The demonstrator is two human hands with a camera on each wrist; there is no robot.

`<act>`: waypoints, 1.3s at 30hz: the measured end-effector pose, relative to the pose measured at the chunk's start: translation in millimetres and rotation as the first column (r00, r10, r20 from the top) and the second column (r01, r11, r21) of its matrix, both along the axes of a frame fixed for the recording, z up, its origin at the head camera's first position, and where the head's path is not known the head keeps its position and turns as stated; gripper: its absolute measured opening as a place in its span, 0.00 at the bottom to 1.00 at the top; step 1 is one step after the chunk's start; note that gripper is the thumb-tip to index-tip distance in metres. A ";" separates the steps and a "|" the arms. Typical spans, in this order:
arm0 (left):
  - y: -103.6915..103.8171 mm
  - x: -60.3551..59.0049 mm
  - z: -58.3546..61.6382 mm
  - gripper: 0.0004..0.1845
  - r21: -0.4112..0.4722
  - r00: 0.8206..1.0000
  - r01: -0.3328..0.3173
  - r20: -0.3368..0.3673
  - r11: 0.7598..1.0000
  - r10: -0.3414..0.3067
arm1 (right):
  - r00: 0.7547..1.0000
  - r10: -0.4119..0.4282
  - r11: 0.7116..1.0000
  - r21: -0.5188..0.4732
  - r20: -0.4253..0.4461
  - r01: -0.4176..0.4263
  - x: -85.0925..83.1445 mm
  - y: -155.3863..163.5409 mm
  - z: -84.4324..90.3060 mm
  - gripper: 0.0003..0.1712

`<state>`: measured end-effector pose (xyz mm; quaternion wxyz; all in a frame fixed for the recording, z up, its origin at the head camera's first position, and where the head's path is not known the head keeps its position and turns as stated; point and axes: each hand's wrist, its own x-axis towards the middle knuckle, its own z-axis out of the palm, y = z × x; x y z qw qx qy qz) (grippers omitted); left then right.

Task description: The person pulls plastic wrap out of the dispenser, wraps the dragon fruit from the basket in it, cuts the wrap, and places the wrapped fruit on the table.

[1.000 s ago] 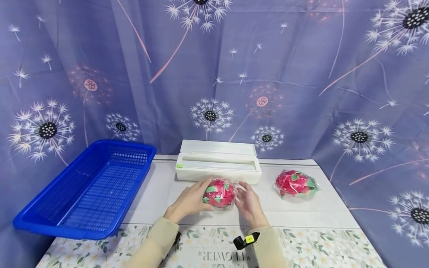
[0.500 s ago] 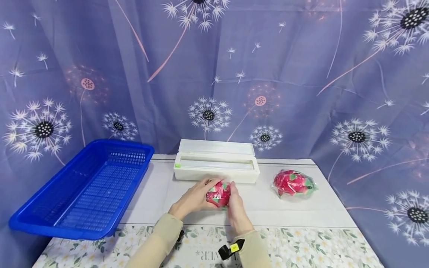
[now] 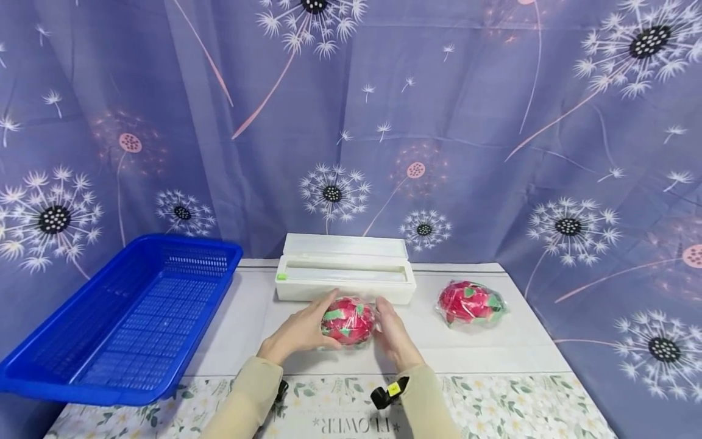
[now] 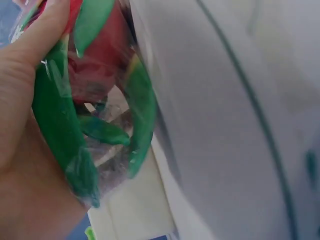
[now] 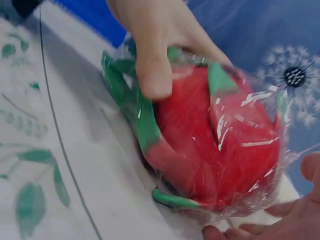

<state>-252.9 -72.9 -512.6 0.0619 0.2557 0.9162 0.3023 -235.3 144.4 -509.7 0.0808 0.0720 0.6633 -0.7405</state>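
A red dragon fruit with green scales, wrapped in clear film (image 3: 348,321), is between my hands, just in front of the white cling film box (image 3: 345,291). My left hand (image 3: 298,329) grips its left end; the left thumb (image 5: 156,75) presses on the film in the right wrist view. My right hand (image 3: 396,335) is at the fruit's right end, fingers loosely extended with thumb and fingers apart. In the right wrist view its fingertips (image 5: 215,233) reach the loose film under the fruit. A second wrapped dragon fruit (image 3: 471,302) lies to the right.
A blue plastic basket (image 3: 164,381) stands at the left. The box's lid (image 3: 345,246) is raised and a film roll (image 3: 345,274) shows inside. A floral cloth (image 3: 515,402) covers the table's near part; a dandelion-print curtain (image 3: 263,183) hangs behind.
My right hand closed in on the fruit's right side half a second ago, and now it has drawn back a little to the right. My left hand keeps its grip on the fruit.
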 end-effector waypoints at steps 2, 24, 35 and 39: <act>-1.6 -0.4 0.0 0.64 -0.011 1.000 -0.018 0.020 1.000 0.018 | 0.999 0.021 0.996 0.082 -0.028 -0.019 -7.5 -2.7 -2.8 0.38; -3.6 -2.7 -8.1 0.56 0.025 0.993 0.095 -0.078 0.995 -0.092 | 0.981 0.050 0.951 0.309 -0.189 0.012 -8.3 -16.6 -15.0 0.30; -16.7 -1.5 0.9 0.60 0.005 1.000 -0.005 0.023 1.000 0.005 | 0.982 0.122 0.933 0.354 -0.141 -0.065 -28.4 -15.4 8.4 0.25; -16.2 -0.4 -1.4 0.53 -0.017 0.998 0.055 -0.002 0.998 -0.055 | 0.979 0.159 0.933 0.345 -0.129 -0.106 -29.6 -13.6 10.3 0.21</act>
